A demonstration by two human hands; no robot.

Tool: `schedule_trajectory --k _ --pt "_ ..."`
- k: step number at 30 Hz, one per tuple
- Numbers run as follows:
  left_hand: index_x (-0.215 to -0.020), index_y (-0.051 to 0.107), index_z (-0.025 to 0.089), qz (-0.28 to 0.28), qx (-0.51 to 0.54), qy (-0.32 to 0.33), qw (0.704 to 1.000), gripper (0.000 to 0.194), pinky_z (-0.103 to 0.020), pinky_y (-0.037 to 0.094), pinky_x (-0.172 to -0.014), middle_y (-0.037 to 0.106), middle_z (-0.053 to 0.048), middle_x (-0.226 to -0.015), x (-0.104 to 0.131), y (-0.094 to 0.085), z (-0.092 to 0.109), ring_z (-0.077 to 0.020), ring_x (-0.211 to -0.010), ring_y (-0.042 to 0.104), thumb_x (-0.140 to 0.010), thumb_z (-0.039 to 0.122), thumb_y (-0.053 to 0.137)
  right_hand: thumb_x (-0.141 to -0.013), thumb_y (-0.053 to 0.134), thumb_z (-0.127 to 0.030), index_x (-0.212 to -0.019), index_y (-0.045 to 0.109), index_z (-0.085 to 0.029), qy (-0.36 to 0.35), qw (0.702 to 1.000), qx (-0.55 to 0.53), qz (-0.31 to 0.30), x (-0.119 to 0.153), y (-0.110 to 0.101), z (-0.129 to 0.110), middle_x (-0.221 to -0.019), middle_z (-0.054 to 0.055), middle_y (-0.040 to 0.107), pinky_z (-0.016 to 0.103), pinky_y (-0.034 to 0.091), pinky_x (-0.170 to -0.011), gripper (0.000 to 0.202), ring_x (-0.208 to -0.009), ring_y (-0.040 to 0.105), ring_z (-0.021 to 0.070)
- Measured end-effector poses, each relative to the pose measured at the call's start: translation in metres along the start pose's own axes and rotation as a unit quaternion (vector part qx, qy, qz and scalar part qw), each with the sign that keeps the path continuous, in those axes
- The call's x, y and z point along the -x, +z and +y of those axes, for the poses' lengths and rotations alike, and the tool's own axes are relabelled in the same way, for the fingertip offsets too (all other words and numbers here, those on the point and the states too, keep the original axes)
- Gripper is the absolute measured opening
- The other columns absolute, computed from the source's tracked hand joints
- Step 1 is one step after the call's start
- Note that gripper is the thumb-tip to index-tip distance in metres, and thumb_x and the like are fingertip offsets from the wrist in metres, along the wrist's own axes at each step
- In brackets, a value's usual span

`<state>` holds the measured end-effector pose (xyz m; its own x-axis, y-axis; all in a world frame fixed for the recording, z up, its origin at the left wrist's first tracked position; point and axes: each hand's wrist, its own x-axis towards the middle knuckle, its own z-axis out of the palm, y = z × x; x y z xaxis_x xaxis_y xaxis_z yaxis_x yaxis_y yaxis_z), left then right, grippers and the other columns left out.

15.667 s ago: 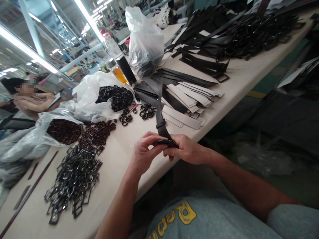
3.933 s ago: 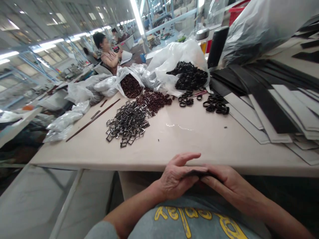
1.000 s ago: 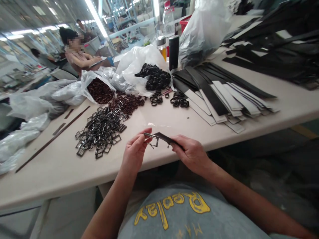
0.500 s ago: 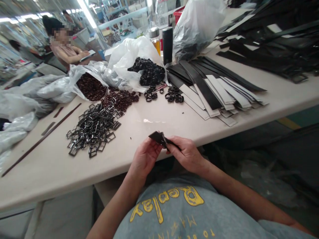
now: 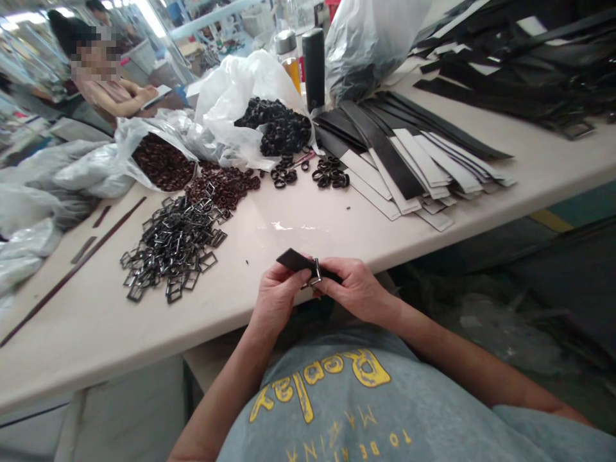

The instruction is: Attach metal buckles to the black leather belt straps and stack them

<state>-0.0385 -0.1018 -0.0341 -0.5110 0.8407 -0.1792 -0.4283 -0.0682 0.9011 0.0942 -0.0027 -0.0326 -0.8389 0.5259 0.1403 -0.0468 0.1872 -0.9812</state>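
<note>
At the table's front edge a short black strap (image 5: 292,258) points up and left, with a metal buckle (image 5: 317,272) around it. My left hand (image 5: 278,292) pinches the strap just left of the buckle, thumb on top. On the other side my right hand (image 5: 359,287) grips the strap's right part, its thumb close to the buckle. The rest of the strap is hidden by my right fingers. Ahead and to the left lies a heap of dark metal buckles (image 5: 176,240). Black loops (image 5: 331,173) lie loose beyond my hands.
Brown loops (image 5: 224,186) spill from a plastic bag (image 5: 128,138). Black and white strips (image 5: 409,167) are stacked to the right. A black flask (image 5: 314,67) and a glass bottle (image 5: 289,61) stand behind. A long brown strip (image 5: 72,273) lies left. A person (image 5: 103,83) sits across, far left.
My left thumb has come down onto the strap, and the buckle now shows more clearly from the side. The whole scene has shifted slightly left and up in view.
</note>
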Motion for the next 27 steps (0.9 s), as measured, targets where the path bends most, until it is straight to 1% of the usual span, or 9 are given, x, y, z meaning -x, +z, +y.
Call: schedule_trajectory --k 5,9,12,16,18,20,22,24,27 --pt "-0.085 0.079 0.021 -0.014 -0.049 0.036 0.998 0.018 -0.026 0.055 -0.07 0.075 -0.001 -0.085 -0.001 -0.003 -0.004 -0.0143 -0.074 0.067 -0.07 0.027 0.085 -0.089 0.061 -0.022 -0.088 0.07 -0.017 -0.018 0.999 0.029 0.011 0.0 -0.002 0.007 -0.077 0.0 0.069 0.026 0.049 -0.067 0.01 -0.07 0.063 0.0146" --pt "-0.085 0.079 0.021 -0.004 -0.066 0.049 0.997 0.018 -0.027 0.055 -0.074 0.075 -0.001 -0.085 -0.001 -0.004 -0.007 -0.0157 -0.078 0.067 -0.07 0.028 0.086 -0.087 0.065 -0.02 -0.095 0.069 -0.018 -0.059 0.996 0.064 -0.016 -0.001 -0.007 0.008 -0.083 0.0 0.069 0.026 0.047 -0.07 0.009 -0.075 0.061 0.0145" --pt "-0.082 0.079 0.021 -0.003 -0.085 0.08 0.993 0.016 -0.027 0.055 -0.075 0.072 -0.001 -0.084 -0.003 -0.004 -0.007 -0.0153 -0.079 0.066 -0.069 0.028 0.086 -0.084 0.07 -0.019 -0.088 0.067 -0.017 -0.074 0.993 0.088 -0.028 -0.003 -0.009 0.007 -0.078 -0.001 0.065 0.025 0.045 -0.068 0.006 -0.071 0.057 0.0132" --pt "-0.081 0.079 0.021 -0.01 -0.137 0.122 0.983 0.011 -0.027 0.054 -0.079 0.07 -0.002 -0.09 -0.004 -0.006 -0.007 -0.0167 -0.086 0.065 -0.072 0.024 0.083 -0.084 0.073 -0.024 -0.082 0.066 -0.017 -0.06 0.993 0.096 -0.014 -0.005 -0.008 0.006 -0.072 -0.003 0.062 0.024 0.042 -0.064 0.011 -0.067 0.055 0.0123" --pt "-0.087 0.079 0.022 -0.016 -0.138 0.113 0.984 0.013 -0.028 0.054 -0.086 0.071 -0.003 -0.095 -0.002 -0.01 -0.008 -0.0181 -0.091 0.067 -0.075 0.026 0.08 -0.086 0.071 -0.026 -0.086 0.068 -0.017 -0.048 0.995 0.087 -0.004 -0.005 -0.007 0.006 -0.075 -0.002 0.064 0.024 0.043 -0.065 0.01 -0.069 0.056 0.0127" --pt "-0.096 0.079 0.023 -0.028 -0.118 0.087 0.989 0.02 -0.031 0.052 -0.093 0.073 -0.004 -0.098 0.0 -0.014 -0.009 -0.02 -0.097 0.068 -0.078 0.03 0.078 -0.089 0.067 -0.028 -0.091 0.07 -0.017 -0.039 0.997 0.073 0.003 -0.004 -0.006 0.006 -0.077 -0.001 0.067 0.024 0.044 -0.066 0.011 -0.07 0.059 0.0132" --pt "-0.102 0.078 0.022 -0.045 -0.096 0.064 0.992 0.026 -0.032 0.052 -0.095 0.075 -0.005 -0.1 0.002 -0.014 -0.008 -0.0218 -0.1 0.068 -0.078 0.033 0.078 -0.091 0.064 -0.029 -0.094 0.071 -0.018 -0.038 0.997 0.069 0.004 -0.003 -0.004 0.006 -0.081 -0.001 0.069 0.024 0.045 -0.067 0.013 -0.073 0.061 0.0138" --pt "-0.099 0.078 0.022 -0.041 -0.09 0.062 0.993 0.027 -0.031 0.054 -0.091 0.076 -0.004 -0.098 0.003 -0.011 -0.007 -0.0209 -0.096 0.07 -0.074 0.032 0.082 -0.092 0.062 -0.029 -0.094 0.071 -0.018 -0.044 0.995 0.088 0.007 -0.003 -0.003 0.006 -0.082 0.0 0.071 0.024 0.045 -0.068 0.014 -0.073 0.062 0.0144" --pt "-0.084 0.078 0.02 0.012 -0.098 0.07 0.993 0.021 -0.028 0.055 -0.081 0.076 -0.001 -0.084 0.001 -0.003 -0.004 -0.0164 -0.081 0.07 -0.066 0.025 0.087 -0.091 0.062 -0.028 -0.093 0.07 -0.017 -0.036 0.992 0.119 0.012 -0.003 -0.001 0.005 -0.082 0.001 0.071 0.025 0.044 -0.067 0.014 -0.072 0.062 0.0152"
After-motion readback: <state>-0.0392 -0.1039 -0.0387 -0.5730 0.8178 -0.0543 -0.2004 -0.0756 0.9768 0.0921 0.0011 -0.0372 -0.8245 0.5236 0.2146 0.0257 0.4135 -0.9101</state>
